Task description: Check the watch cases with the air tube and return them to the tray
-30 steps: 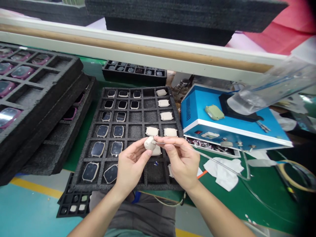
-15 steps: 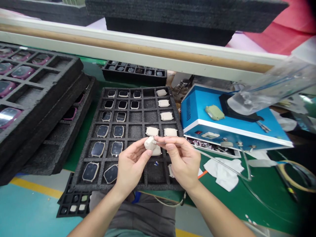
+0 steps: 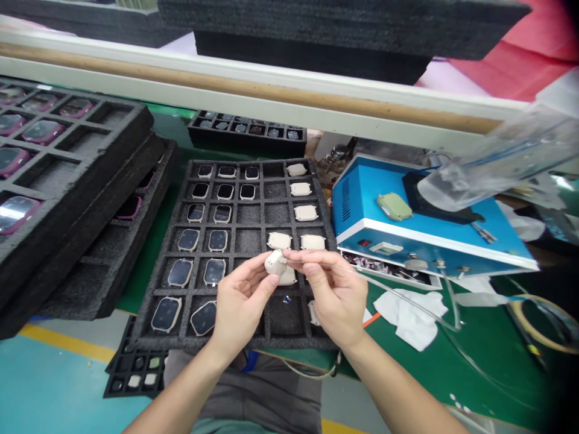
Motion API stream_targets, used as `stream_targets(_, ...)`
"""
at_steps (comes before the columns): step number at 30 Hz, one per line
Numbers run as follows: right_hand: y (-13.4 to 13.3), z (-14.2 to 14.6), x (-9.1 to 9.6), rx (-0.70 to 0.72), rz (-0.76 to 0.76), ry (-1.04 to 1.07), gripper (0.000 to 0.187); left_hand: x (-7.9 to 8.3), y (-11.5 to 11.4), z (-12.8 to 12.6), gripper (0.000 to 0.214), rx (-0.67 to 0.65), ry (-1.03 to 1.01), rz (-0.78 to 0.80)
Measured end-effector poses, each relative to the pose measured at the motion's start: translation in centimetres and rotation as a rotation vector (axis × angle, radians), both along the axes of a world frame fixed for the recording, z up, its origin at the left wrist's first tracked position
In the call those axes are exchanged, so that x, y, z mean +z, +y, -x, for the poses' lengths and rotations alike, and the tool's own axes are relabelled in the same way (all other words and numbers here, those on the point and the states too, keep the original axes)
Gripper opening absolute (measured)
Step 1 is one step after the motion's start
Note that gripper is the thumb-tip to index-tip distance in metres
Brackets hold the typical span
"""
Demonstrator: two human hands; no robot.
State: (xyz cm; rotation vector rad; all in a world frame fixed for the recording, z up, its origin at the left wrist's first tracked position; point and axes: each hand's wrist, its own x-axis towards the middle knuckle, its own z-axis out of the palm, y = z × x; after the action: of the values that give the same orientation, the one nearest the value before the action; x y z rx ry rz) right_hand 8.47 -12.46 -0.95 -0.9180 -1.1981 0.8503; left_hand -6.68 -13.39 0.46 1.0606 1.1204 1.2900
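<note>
My left hand (image 3: pixel 244 298) is closed, pinching a small cream watch case (image 3: pixel 274 263) between thumb and fingers above the foam tray. My right hand (image 3: pixel 337 289) is closed too, its fingertips at the right side of that case. They grip a slim tool on a clear tube (image 3: pixel 398 292); most of the tool is hidden by the fingers. Below both hands lies a dark foam tray (image 3: pixel 266 330). Watches with black screens (image 3: pixel 180 272) fill its left columns, and cream watch cases (image 3: pixel 306 213) sit in its right columns.
A blue machine (image 3: pixel 362 199) with a green watch case (image 3: pixel 394 206) on top stands at the right. White cloth (image 3: pixel 409 313) lies before it. Stacked foam trays (image 3: pixel 136 141) rise at the left. A shelf edge (image 3: pixel 253 90) crosses above the bench.
</note>
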Motion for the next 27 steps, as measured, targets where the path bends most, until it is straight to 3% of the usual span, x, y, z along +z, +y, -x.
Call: stream_targets(27, -0.28, -0.21, -0.28, 0.019, 0.013, -0.002, 0.01, 0.45, -0.03, -0.29, 0.03, -0.01, -0.05, -0.014)
